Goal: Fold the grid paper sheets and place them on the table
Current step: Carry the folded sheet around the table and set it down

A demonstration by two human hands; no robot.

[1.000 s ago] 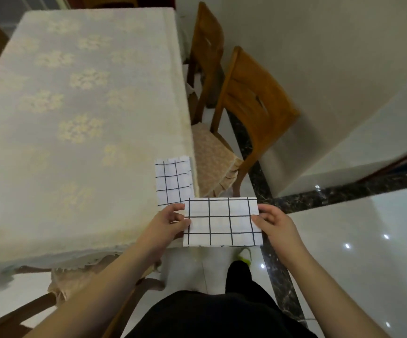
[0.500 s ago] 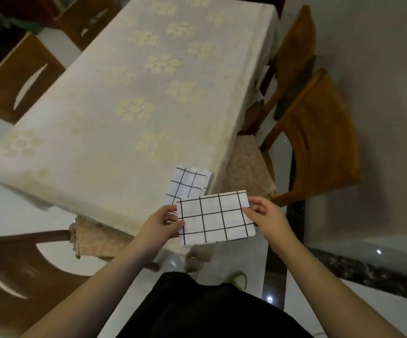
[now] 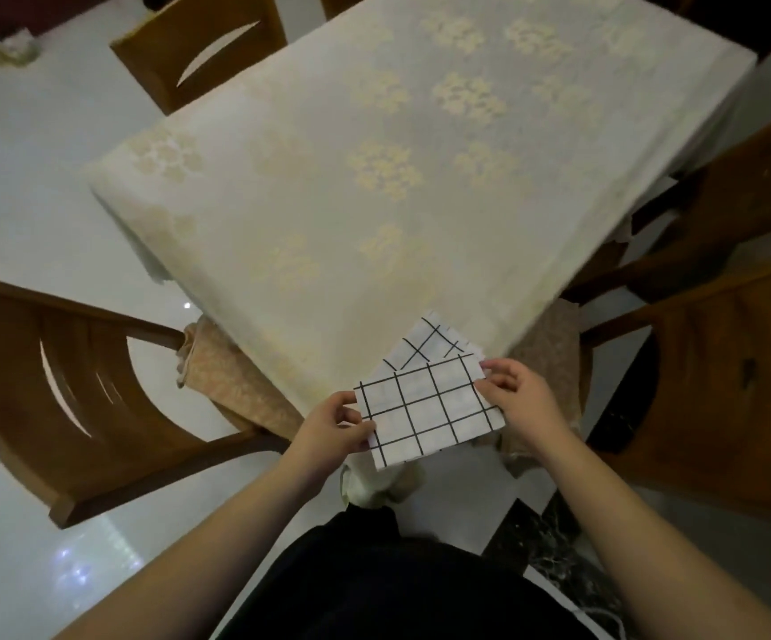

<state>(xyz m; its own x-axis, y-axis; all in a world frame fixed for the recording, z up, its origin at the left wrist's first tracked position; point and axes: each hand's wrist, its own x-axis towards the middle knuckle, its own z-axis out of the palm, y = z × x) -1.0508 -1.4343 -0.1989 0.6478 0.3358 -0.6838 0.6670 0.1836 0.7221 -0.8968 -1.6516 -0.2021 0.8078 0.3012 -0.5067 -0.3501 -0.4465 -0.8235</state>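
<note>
Both hands are on the folded grid sheet, held in the air just off the near corner of the worktop. The left hand pinches the sheet's left short edge, its fingers curled over the paper; the right hand pinches the far right corner, thumb and fingertips closed on it. The sheet's long axis runs from one hand to the other, tilted, with the right end further up toward the worktop than the left. So the sheet lies between the hands, and neither is nearer than the other.

Just beyond the held sheet, an already folded grid piece rests on the worktop's near corner, partly hidden under the held one's far edge (the two overlap in this view; I cannot tell whether they touch).

To my eye the next step is either another fold or a forward set-down, and the landing spot is tight: the folded piece takes up that corner. Left of the corner stands a wooden chair; right of it, another chair. The cloth beyond the folded piece lies open.
</note>
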